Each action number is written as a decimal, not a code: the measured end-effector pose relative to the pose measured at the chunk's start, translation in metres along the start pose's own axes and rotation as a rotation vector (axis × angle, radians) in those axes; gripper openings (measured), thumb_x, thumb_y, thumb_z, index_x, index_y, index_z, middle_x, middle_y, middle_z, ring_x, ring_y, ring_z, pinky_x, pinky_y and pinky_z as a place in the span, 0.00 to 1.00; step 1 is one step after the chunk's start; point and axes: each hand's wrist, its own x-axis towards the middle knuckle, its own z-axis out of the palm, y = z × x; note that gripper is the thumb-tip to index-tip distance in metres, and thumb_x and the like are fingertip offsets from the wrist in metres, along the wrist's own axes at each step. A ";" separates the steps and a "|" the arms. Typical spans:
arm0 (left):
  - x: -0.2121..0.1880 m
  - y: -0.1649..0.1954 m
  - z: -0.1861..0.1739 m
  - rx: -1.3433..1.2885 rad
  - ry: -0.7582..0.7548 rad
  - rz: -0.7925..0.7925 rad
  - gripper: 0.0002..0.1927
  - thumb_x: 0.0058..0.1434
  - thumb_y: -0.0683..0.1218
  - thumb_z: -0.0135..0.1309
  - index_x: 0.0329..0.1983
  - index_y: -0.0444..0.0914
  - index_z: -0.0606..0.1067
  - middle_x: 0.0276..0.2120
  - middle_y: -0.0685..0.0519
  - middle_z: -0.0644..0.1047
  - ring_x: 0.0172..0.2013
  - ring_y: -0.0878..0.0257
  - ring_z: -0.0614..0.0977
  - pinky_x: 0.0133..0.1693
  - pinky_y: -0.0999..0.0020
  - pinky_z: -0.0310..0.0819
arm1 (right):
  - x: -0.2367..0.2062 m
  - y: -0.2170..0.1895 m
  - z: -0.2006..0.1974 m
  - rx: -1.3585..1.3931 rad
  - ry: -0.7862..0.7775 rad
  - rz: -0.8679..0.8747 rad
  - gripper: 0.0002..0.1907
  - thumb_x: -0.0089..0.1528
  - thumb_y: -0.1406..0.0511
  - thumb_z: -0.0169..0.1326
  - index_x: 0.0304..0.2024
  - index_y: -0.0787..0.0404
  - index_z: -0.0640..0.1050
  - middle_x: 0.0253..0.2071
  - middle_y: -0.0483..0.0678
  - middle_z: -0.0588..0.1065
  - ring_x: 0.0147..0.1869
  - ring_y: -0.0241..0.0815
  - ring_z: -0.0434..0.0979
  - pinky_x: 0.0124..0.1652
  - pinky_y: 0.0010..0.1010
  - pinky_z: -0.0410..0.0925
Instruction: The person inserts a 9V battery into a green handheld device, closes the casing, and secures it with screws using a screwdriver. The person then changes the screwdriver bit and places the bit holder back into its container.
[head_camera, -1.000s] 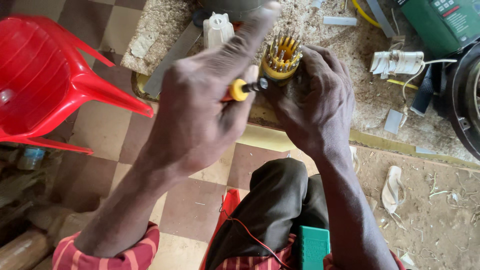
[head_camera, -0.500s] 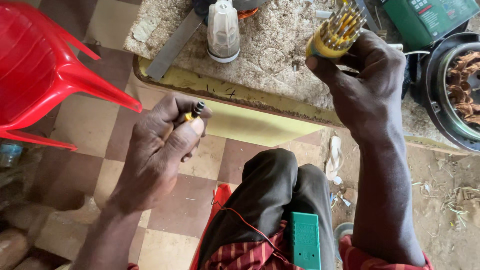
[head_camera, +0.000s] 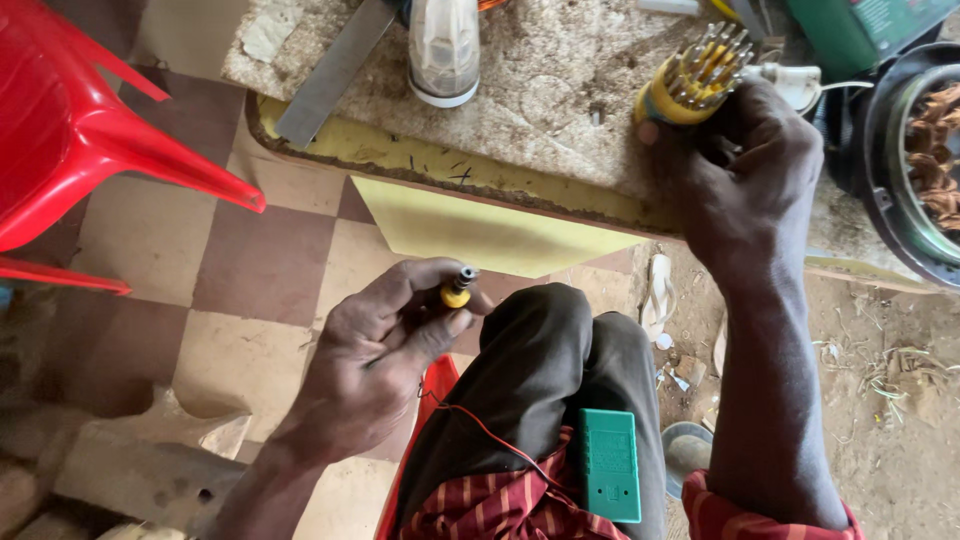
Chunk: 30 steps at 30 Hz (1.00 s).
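My left hand (head_camera: 385, 345) is curled around a small yellow and black screwdriver handle (head_camera: 458, 290), held low beside my knee with its empty socket pointing up. My right hand (head_camera: 745, 170) reaches out to the worn tabletop (head_camera: 540, 95) and grips a round yellow bit holder (head_camera: 690, 80) full of several metal screwdriver bits standing upright. The holder rests at the table's near edge. The two hands are well apart.
A red plastic chair (head_camera: 70, 120) stands at the left over the checkered floor. On the table lie a flat metal file (head_camera: 330, 75) and a white lamp-like object (head_camera: 443, 45). A motor stator (head_camera: 925, 150) sits at the right. A green meter (head_camera: 610, 462) lies on my lap.
The hands were together at the bit holder a second ago. My left hand dropped toward my knee with the handle, while my right hand carried the bit holder to the table.
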 end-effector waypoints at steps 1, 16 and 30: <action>0.002 -0.003 0.000 -0.034 -0.004 0.025 0.14 0.71 0.34 0.52 0.59 0.34 0.73 0.46 0.53 0.80 0.46 0.71 0.78 0.50 0.76 0.75 | -0.001 -0.001 0.001 0.017 0.005 0.006 0.11 0.62 0.66 0.64 0.45 0.64 0.79 0.40 0.43 0.81 0.42 0.27 0.79 0.44 0.22 0.74; 0.037 0.029 0.023 0.124 -0.071 0.149 0.22 0.72 0.34 0.52 0.69 0.35 0.70 0.49 0.52 0.80 0.51 0.68 0.82 0.57 0.72 0.78 | -0.001 0.010 -0.002 0.104 0.036 0.043 0.12 0.64 0.66 0.65 0.48 0.65 0.79 0.42 0.44 0.80 0.43 0.27 0.78 0.45 0.22 0.73; 0.123 0.038 0.047 0.827 0.090 0.629 0.16 0.75 0.36 0.50 0.63 0.36 0.64 0.45 0.38 0.78 0.41 0.43 0.83 0.41 0.52 0.78 | -0.035 0.022 -0.044 0.122 0.085 0.156 0.19 0.63 0.69 0.68 0.55 0.69 0.80 0.46 0.48 0.81 0.44 0.30 0.79 0.46 0.19 0.73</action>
